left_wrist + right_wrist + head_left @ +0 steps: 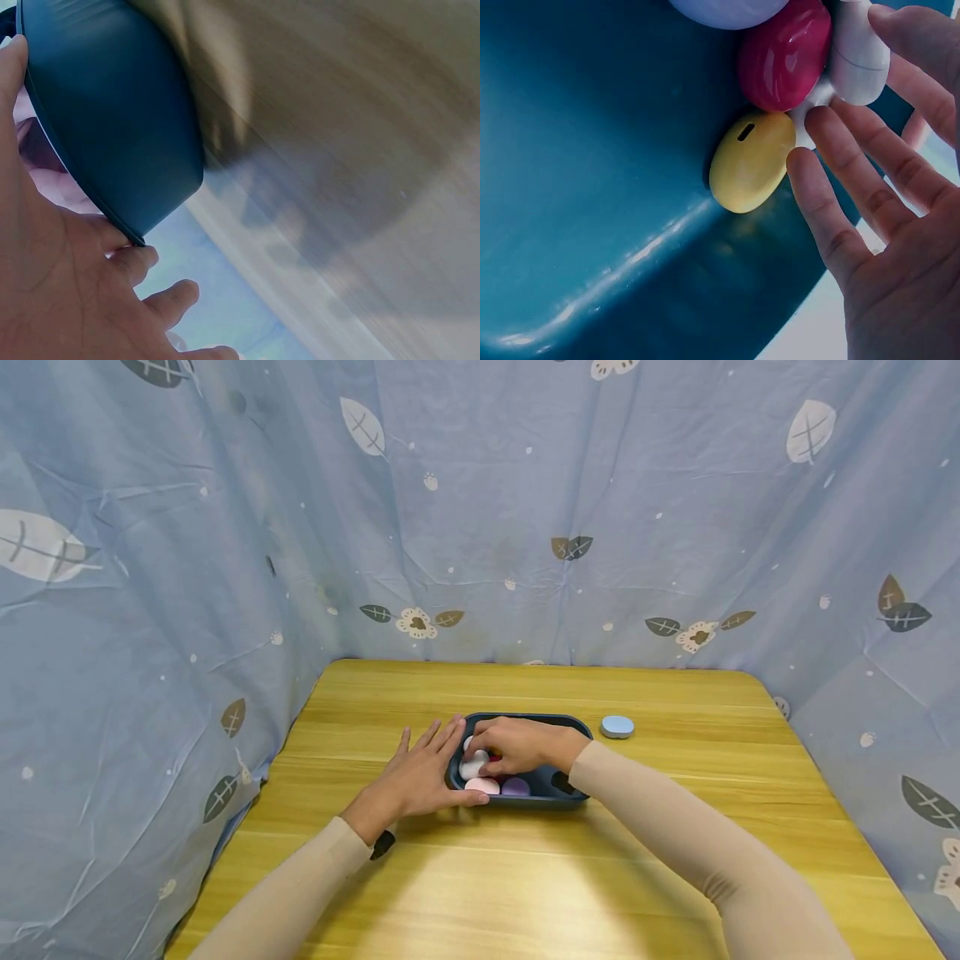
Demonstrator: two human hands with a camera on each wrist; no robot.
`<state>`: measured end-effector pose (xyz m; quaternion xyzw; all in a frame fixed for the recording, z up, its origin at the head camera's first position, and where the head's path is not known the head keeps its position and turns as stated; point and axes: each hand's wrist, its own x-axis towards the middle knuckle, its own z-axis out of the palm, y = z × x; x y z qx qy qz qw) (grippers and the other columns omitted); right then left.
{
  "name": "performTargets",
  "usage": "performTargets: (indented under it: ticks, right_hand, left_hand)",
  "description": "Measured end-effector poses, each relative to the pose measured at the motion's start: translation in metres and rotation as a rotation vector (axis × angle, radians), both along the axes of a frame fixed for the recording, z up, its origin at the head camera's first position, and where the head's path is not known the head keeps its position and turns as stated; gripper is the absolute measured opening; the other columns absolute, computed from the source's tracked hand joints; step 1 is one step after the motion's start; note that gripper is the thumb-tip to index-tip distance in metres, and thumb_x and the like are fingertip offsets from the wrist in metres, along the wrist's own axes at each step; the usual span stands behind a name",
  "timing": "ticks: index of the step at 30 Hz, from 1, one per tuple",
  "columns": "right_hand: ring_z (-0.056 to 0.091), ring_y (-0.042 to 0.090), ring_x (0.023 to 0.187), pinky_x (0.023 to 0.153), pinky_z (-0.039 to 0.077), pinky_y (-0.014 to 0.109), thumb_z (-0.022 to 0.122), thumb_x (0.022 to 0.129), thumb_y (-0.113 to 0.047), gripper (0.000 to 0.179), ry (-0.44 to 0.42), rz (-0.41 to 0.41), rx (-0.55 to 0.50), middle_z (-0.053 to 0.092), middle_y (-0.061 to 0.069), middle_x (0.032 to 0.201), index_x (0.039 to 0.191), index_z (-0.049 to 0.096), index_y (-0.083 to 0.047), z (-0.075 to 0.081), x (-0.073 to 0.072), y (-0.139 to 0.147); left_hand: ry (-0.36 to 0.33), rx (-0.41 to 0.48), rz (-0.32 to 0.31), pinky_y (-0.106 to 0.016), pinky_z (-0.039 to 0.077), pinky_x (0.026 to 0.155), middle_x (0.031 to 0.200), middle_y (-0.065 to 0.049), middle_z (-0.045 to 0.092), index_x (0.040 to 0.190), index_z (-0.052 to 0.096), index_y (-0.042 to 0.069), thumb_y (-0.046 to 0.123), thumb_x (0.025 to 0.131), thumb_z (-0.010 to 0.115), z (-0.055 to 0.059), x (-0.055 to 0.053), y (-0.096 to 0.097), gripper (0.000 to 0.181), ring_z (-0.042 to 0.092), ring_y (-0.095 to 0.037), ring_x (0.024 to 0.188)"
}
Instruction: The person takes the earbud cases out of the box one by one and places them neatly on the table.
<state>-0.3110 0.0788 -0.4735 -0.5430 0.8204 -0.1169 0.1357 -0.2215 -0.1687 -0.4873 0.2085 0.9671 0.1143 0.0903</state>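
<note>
One dark blue tray (532,803) at lower centre is seemingly kept from sliding by the left hand (423,781), whose fingers are spread wide at its rim; inside, beside a magenta egg-shaped case (786,56), a smooth white case (860,60) is pinched by the right hand (517,745), apparently from above because of raised walls.

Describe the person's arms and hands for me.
The left sleeve and right sleeve are plain beige, reaching the wrists; the right creases near the elbow. The left hand and right hand wear no visible gloves or rings. A small black piece shows under each wrist.
</note>
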Motion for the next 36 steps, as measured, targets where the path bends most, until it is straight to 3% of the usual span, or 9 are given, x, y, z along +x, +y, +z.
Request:
performTargets:
  ticks: [10,18,23,28,36]
  right_hand:
    - [0.069,0.012,0.105,0.099,0.063,0.032,0.085,0.11,-0.028,0.034,0.015,-0.028,-0.007,0.075,0.006,0.135,0.14,0.082,-0.013,-0.003,-0.001,-0.008]
    - [0.069,0.01,0.091,0.084,0.062,0.026,0.086,0.108,-0.029,0.026,0.052,0.022,-0.058,0.076,0.007,0.122,0.129,0.084,-0.012,-0.017,-0.011,-0.009]
    - [0.068,0.007,0.088,0.08,0.061,0.025,0.087,0.107,-0.024,0.02,0.037,-0.003,-0.051,0.077,0.005,0.117,0.124,0.083,-0.014,-0.012,-0.009,-0.009]
    - [0.069,0.01,0.093,0.085,0.062,0.027,0.089,0.106,-0.024,0.027,0.009,-0.036,-0.002,0.079,0.005,0.121,0.13,0.084,-0.013,0.001,0.0,-0.008]
    - [0.074,0.018,0.112,0.102,0.066,0.034,0.089,0.105,-0.024,0.049,0.02,-0.049,0.062,0.079,0.01,0.138,0.15,0.079,-0.009,0.005,0.0,-0.004]
  left_hand:
    - [0.006,0.009,0.004,-0.083,0.004,0.143,0.2,0.003,0.007,0.19,0.007,0.028,0.103,0.093,0.059,-0.001,-0.001,-0.001,0.133,0.013,-0.039,0.186]
    - [0.006,0.004,0.008,-0.083,0.005,0.143,0.2,0.002,0.008,0.19,0.008,0.026,0.102,0.093,0.06,0.0,0.0,0.0,0.134,0.014,-0.039,0.186]
    - [0.004,-0.002,0.01,-0.083,0.004,0.144,0.199,0.004,0.007,0.19,0.007,0.026,0.103,0.093,0.06,0.001,0.0,0.0,0.134,0.014,-0.039,0.186]
    - [-0.006,0.004,0.011,-0.082,0.003,0.144,0.199,0.005,0.006,0.19,0.007,0.027,0.103,0.093,0.06,0.0,-0.001,0.0,0.134,0.013,-0.038,0.186]
    - [0.0,0.004,0.011,-0.083,0.003,0.144,0.2,0.004,0.007,0.19,0.008,0.026,0.103,0.093,0.06,-0.001,-0.001,0.001,0.134,0.013,-0.038,0.186]
